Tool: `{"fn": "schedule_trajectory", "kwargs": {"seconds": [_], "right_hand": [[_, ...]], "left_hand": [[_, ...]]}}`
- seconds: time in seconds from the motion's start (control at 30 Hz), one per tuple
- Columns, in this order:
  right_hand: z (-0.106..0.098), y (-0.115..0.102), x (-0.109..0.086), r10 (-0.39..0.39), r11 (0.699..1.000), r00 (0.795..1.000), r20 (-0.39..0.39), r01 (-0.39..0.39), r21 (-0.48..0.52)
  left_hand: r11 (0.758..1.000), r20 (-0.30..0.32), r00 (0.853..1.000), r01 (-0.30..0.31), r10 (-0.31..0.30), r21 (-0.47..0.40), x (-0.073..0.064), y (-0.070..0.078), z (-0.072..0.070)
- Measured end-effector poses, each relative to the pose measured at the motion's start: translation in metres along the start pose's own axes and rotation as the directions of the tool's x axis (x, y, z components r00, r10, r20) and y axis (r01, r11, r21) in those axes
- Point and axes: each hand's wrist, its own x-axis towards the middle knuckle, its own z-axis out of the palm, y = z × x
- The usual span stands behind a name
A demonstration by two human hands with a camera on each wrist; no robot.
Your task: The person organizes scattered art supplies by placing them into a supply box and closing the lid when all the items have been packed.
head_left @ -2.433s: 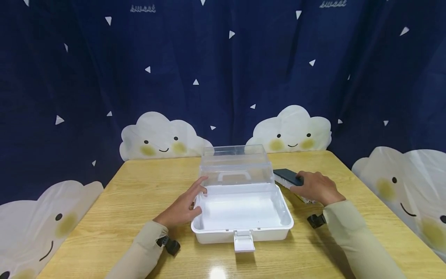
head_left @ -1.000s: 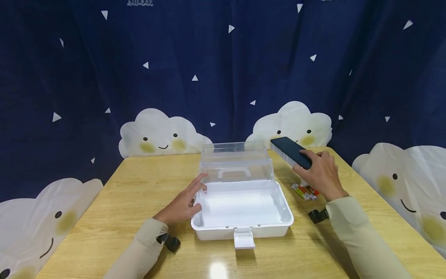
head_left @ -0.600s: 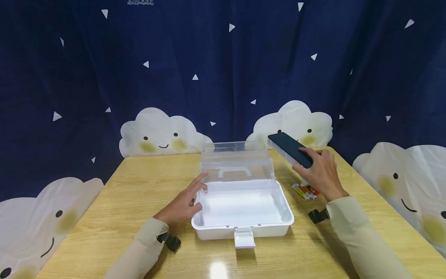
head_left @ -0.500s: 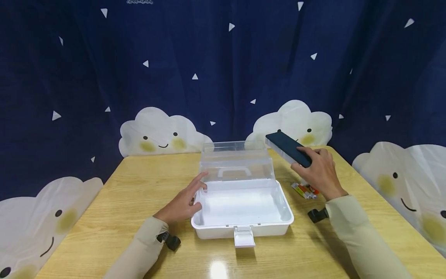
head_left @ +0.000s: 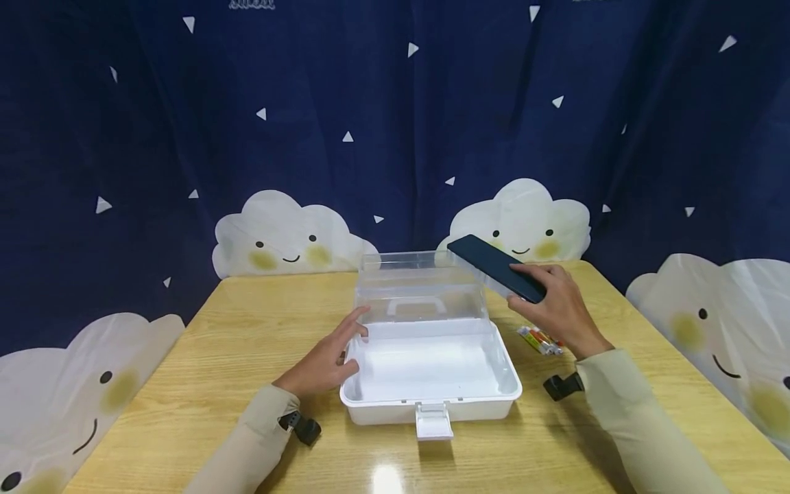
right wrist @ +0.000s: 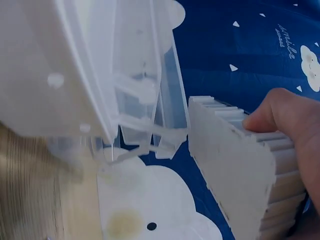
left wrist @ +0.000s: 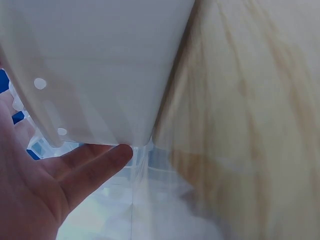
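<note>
A white plastic storage box [head_left: 432,412] stands on the table, its clear lid [head_left: 426,285] tipped back and its front latch hanging down. My left hand [head_left: 321,363] rests with spread fingers at the box's left rim. In the left wrist view, fingertips [left wrist: 122,154] touch the outside of a lower corner. Above the table, right of the lid, my right hand [head_left: 558,305] pinches one end of a flat rectangular case [head_left: 494,264]. Its top is dark blue. In the right wrist view the case shows a pale face and white ridged edges [right wrist: 230,170], with the thumb pressed on them.
Several small coloured tubes [head_left: 540,341] lie on the wooden table [head_left: 278,309], right of the box. A dark blue curtain [head_left: 395,123] with white clouds hangs behind and around the table.
My right hand has lifted the case off the table and carried it left toward the lid, uncovering the tubes. My left hand and the storage box have stayed put.
</note>
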Motion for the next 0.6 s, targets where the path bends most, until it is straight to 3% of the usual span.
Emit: {"fn": "schedule_trajectory", "kwargs": {"seconds": [0.3,0.6], "right_hand": [[0.0018,-0.0037,-0.0011,-0.052,0.994,0.997,0.060,0.046,0.103],[0.0058,-0.0054,-0.0014,-0.050,0.982,0.991,0.127,0.026,0.187]], "left_hand": [[1.000,-0.001,1.000,0.012,-0.012,-0.006,-0.0002,0.0018,-0.0006],[1.000,0.000,1.000,0.013,-0.013,-0.001,-0.0006,0.0003,-0.0006]]}}
